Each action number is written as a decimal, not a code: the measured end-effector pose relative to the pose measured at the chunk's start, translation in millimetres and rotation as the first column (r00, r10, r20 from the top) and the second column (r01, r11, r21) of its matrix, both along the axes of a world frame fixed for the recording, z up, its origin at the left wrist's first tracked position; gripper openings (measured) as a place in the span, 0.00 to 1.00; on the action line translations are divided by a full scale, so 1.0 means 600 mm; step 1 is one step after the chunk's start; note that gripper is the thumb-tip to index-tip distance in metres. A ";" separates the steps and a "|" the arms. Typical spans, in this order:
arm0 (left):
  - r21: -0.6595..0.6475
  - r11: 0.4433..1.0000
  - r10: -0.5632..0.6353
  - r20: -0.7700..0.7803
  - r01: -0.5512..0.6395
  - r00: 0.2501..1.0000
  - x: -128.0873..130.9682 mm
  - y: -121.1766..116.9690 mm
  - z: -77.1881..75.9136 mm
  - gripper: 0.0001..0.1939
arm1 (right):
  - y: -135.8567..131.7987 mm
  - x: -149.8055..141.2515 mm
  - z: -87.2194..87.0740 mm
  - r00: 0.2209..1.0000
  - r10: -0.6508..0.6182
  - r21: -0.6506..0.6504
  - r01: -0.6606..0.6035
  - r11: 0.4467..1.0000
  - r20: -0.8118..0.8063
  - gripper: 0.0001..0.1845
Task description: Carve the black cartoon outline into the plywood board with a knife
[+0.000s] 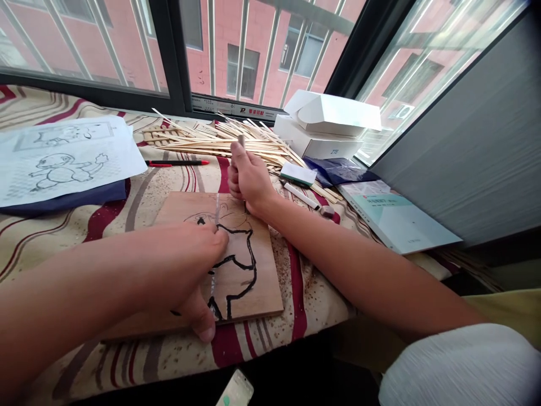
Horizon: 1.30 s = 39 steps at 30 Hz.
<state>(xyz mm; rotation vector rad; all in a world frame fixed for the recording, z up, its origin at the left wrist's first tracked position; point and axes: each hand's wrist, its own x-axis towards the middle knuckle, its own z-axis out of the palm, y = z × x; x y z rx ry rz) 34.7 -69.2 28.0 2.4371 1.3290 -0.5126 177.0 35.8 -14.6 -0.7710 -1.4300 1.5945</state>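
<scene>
A brown wooden board [262, 282] with a black outline drawing lies on the striped cloth in front of me. My left hand [186, 270] lies on the board, thumb at its near edge, fingers pressed on a clear ruler [217, 207] that runs up the board. My right hand [247, 177] is closed in a fist round a thin upright tool [241, 140], whose lower end touches the board's far edge.
A heap of thin wooden sticks [228, 141] lies behind the board. A red-and-black pen [177, 163] and drawing sheets [63, 158] are at the left. White boxes [325, 127], an eraser [298, 173], a booklet [397, 217] sit right. A phone [236, 390] lies near.
</scene>
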 end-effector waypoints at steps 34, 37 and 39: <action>0.439 0.895 -0.157 0.474 -0.078 0.866 -0.008 0.137 -0.061 0.16 | -0.033 0.001 0.038 0.999 -0.008 0.020 0.009 1.000 -0.052 0.27; 0.436 0.894 -0.125 0.463 -0.103 0.878 -0.007 0.148 -0.063 0.15 | -0.031 0.000 0.034 0.999 0.011 0.042 -0.009 0.999 -0.045 0.27; 0.435 0.898 -0.137 0.422 -0.067 0.896 -0.008 0.155 -0.064 0.15 | -0.030 0.001 0.032 0.997 0.064 0.074 -0.062 0.995 -0.033 0.26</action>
